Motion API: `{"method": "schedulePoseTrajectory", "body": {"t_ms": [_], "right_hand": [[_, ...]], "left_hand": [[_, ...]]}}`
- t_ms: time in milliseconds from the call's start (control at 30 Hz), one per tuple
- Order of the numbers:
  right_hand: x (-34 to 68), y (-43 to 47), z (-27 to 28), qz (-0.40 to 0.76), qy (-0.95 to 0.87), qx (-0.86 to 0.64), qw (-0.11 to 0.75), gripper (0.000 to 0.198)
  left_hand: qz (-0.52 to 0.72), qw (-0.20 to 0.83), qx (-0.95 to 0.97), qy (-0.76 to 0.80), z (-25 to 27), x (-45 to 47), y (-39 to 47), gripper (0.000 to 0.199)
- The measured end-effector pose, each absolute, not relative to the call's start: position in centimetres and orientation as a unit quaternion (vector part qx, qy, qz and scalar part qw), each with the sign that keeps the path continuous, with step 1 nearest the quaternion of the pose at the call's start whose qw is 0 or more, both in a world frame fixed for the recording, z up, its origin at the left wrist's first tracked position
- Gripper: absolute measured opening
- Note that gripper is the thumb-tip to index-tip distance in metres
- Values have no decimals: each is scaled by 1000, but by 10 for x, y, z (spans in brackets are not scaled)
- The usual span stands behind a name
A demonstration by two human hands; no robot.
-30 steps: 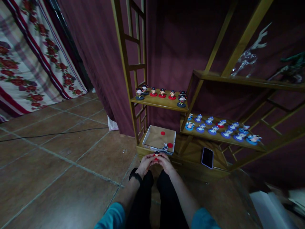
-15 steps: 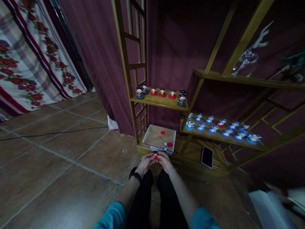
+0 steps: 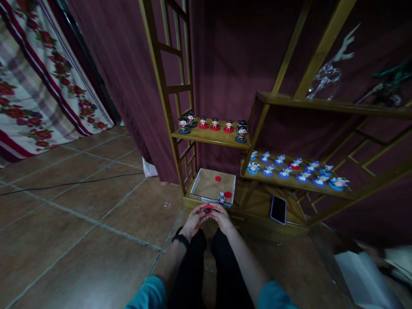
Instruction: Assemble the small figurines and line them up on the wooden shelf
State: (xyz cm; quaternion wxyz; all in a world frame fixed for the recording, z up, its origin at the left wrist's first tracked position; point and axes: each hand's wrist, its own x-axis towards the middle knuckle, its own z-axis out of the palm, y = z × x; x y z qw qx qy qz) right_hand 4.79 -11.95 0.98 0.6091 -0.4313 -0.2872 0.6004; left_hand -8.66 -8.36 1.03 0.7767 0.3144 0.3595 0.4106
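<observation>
A small figurine (image 3: 208, 209) with a round red base is held between both hands, its base tipped up so that little of the figure shows. My left hand (image 3: 194, 219) pinches it from the left, and my right hand (image 3: 221, 216) grips it from the right. Just beyond the hands sits a shallow cardboard box (image 3: 206, 182). Inside it lie two red discs, one being the nearer red disc (image 3: 228, 195), and a small black-and-white piece (image 3: 221, 197) by the front wall.
Figurines with red and dark bases line the upper shelf (image 3: 209, 136). Several blue and purple figurines (image 3: 285, 172) stand on the lower right shelf. A phone (image 3: 278, 210) lies on the cabinet's bottom board. Above right is a clear deer ornament (image 3: 328, 77). A cable (image 3: 71, 186) crosses the floor.
The figurine has been turned in my hands: its dark head and front showed before, now its red base faces up. The view has shifted slightly.
</observation>
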Motion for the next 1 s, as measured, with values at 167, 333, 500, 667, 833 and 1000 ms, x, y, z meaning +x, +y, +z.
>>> {"method": "schedulePoseTrajectory", "body": {"t_ms": [167, 333, 500, 667, 833, 1000], "right_hand": [[48, -121, 14, 595, -302, -419, 615, 33], [46, -121, 16, 589, -310, -425, 614, 31], [46, -121, 17, 590, -306, -431, 610, 31], [44, -120, 15, 596, -285, -456, 596, 34], [44, -118, 12, 606, -270, -461, 589, 33], [45, -118, 10, 614, -266, -441, 598, 30]], "left_hand": [[427, 767, 322, 355, 13, -86, -85, 38], [428, 770, 318, 352, 11, -86, -84, 38], [425, 770, 321, 352, 11, -87, -85, 36], [420, 759, 314, 386, 12, -84, -85, 27], [420, 756, 312, 392, 14, -81, -85, 19], [402, 767, 332, 373, 17, -81, -86, 25]]}}
